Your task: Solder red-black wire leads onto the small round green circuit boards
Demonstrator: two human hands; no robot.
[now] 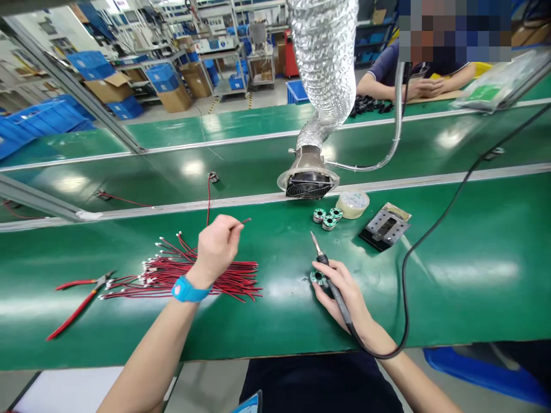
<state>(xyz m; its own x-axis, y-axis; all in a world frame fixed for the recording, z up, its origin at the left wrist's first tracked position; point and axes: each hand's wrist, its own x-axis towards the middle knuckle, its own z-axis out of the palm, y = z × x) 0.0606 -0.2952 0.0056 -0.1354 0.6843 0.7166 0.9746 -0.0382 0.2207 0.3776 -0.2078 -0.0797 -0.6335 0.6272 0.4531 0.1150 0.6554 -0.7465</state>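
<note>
My left hand (217, 244) is closed in a pinch on a thin red wire (246, 221), whose end sticks out past the fingertips. It is above a pile of red wires (232, 278) with small white connectors at their left ends. My right hand (348, 295) grips a soldering iron (338, 295), its bare metal tip pointing up and away. Between the thumb and fingers of that hand sits a small round part with a green circuit board (317, 277), resting on the green table. Three similar round parts (329, 222) stand farther back.
A tape roll (353, 205) and a metal fixture block (385, 226) lie right of the round parts. Red-handled cutters (81, 295) lie at left. A fume duct (307, 172) hangs overhead. The iron's black cord (404, 287) loops at right. Another person (430, 86) sits across the line.
</note>
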